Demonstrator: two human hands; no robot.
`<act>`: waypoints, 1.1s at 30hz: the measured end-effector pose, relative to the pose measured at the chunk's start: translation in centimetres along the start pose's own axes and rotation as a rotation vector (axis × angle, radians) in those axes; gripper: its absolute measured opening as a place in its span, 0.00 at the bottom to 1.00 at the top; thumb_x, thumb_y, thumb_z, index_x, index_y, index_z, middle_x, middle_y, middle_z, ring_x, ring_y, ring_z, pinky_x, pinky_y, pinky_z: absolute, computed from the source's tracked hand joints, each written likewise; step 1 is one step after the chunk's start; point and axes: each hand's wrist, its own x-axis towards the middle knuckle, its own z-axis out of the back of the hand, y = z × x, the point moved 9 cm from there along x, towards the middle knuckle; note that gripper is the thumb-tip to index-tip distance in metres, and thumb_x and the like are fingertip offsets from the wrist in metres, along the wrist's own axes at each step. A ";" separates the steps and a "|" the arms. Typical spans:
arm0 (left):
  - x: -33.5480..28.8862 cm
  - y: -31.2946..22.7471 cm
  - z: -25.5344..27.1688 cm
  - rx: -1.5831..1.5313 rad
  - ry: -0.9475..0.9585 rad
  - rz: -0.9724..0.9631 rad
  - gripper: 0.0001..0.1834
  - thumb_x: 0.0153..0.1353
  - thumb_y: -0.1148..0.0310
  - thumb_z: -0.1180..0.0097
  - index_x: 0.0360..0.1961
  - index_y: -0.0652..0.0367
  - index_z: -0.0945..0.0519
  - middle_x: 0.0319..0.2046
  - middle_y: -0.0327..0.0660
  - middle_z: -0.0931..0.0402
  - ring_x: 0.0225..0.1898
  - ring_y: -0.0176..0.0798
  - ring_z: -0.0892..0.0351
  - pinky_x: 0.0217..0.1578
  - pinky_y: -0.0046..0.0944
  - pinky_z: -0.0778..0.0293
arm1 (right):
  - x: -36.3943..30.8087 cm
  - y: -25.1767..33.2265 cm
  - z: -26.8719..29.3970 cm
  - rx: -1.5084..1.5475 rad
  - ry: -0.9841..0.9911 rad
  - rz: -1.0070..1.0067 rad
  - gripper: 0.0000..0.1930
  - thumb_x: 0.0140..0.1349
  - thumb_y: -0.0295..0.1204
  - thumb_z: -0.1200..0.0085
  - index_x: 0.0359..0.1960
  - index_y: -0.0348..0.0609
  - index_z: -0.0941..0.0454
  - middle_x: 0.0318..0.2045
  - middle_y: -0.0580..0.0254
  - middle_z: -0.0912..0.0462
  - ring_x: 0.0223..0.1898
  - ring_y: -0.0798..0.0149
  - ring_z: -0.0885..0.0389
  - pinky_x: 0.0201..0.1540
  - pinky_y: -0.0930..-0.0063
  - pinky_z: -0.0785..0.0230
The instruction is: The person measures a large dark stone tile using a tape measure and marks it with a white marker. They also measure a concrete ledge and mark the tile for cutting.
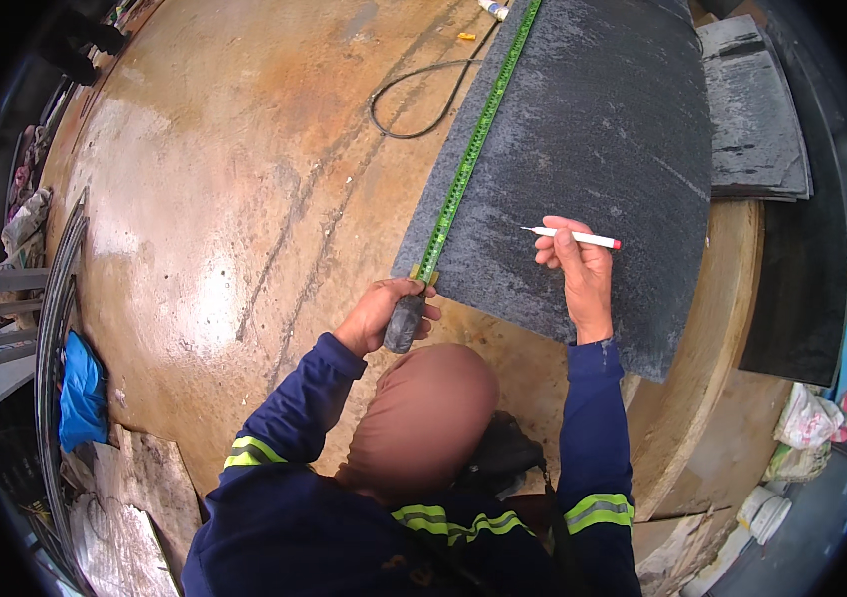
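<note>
A dark grey sheet (593, 129) with a rough, scuffed face lies in front of me. Along its left side runs the green blade of a tape measure (473, 149), drawn far out toward the sheet's far end. My left hand (384, 310) is closed round the tape's dark, worn case at the near left corner of the sheet. Above the sheet, my right hand (583, 274) pinches a slim white marker pen (578, 238) with a red end. Its thin tip points left, toward the tape blade. Whether the pen touches the sheet I cannot tell.
A black cable (414, 131) loops on the wet brown floor, near a small orange piece (466, 37). More grey sheets (757, 109) are stacked at the right, beside a curved wooden edge (732, 298). Black hoses (50, 338) and a blue bag (82, 393) lie at the left.
</note>
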 end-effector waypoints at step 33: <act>1.2 1.5 1.3 -0.058 0.253 0.091 0.23 0.79 0.53 0.49 0.58 0.64 0.20 0.37 0.57 0.12 0.29 0.45 0.12 0.33 0.41 0.15 | 7.5 -4.8 -20.0 -0.682 0.936 -0.114 0.07 0.61 0.30 0.36 0.34 0.40 0.18 0.25 0.67 0.19 0.29 0.72 0.23 0.35 0.71 0.28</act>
